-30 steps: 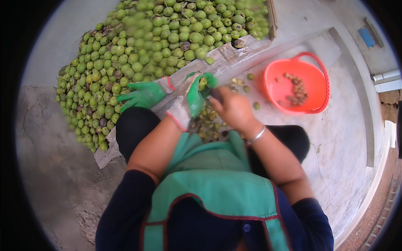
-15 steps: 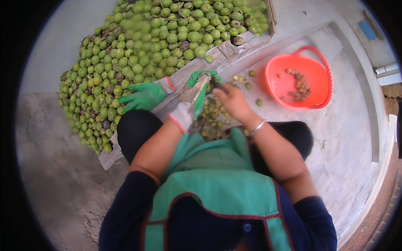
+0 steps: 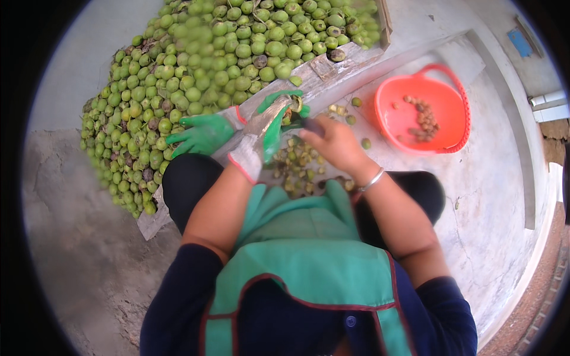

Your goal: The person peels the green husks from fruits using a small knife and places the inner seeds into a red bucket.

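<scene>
Directions are being taken from the middle of the view. The heap of green fruit (image 3: 214, 77) is spreading across eleven o'clock, with a wooden board (image 3: 325, 70) bordering it. The orange bucket (image 3: 390, 126) is standing at two o'clock, showing no clear change over the last second. The left hand (image 3: 272, 126), gloved, is working at twelve o'clock; the bare right hand (image 3: 338, 148) is facing it at two o'clock, nearer in than the bucket. A loose green glove (image 3: 208, 135) is lying at ten o'clock. The right fingers are closing firmly around a dark-handled tool (image 3: 313, 126); its blade is not showing clearly. The left fingers are clamping the held fruit (image 3: 297, 103), at twelve o'clock. Compared with half a second earlier, the left hand is exposing more of it: a pale rind edge and brownish interior are now showing, apparently indicating that the husk is coming open. Cut pieces (image 3: 295, 173) are lying below the hands, around the middle. Brown nuts (image 3: 425, 118) are resting in the bucket.
</scene>
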`<state>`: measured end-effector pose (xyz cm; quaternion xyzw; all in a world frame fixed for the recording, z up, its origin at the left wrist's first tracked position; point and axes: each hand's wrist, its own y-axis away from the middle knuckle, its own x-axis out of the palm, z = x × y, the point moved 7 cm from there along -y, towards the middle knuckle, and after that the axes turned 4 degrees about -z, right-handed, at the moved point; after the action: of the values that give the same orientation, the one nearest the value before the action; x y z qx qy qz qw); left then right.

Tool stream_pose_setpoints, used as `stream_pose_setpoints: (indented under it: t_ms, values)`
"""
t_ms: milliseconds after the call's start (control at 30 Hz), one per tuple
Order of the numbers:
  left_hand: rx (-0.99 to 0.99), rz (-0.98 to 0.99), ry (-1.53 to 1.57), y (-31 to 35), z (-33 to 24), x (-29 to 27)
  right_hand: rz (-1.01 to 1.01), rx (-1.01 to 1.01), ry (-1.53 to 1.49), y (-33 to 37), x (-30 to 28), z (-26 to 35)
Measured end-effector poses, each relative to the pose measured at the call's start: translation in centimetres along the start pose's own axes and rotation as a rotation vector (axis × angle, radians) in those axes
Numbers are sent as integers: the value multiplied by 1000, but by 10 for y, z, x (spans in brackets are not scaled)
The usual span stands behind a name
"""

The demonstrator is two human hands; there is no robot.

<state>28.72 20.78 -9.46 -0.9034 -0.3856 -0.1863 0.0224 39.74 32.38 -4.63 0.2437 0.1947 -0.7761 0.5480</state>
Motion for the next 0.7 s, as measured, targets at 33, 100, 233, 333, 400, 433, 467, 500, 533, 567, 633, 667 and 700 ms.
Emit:
stream_pose_setpoints:
  t_ms: [33,100,233,333,400,433,467,500,533,567,633,667,700]
  values:
    - [-125,-45,25,0,4,-3,39,15,-31,1,0,1]
    - [-81,-12,-100,6,-7,3,116,46,-94,4,2,2]
    - [-217,-48,51,9,0,3,216,46,-148,1,7,-3]
    - [-207,-80,3,13,-3,10,142,-97,46,4,9,5]
    - [-211,-76,33,13,2,8,63,-151,229,12,13,14]
    - [-213,-75,47,14,4,7,81,-183,297,14,15,18]
    - [-247,-129,-5,16,7,2,99,-216,365,15,16,23]
    - [-280,-176,-53,16,7,4,114,-246,439,16,17,26]
    - [-313,-224,-102,16,8,5,122,-264,518,16,23,25]
    - [-326,-237,-191,15,9,9,130,-283,596,17,31,22]
    - [-353,-266,-372,16,11,14,112,-296,655,19,40,15]
    - [-292,-245,-137,16,11,18,83,-289,638,19,41,12]
    - [-217,-229,92,15,10,16,51,-297,617,15,40,14]
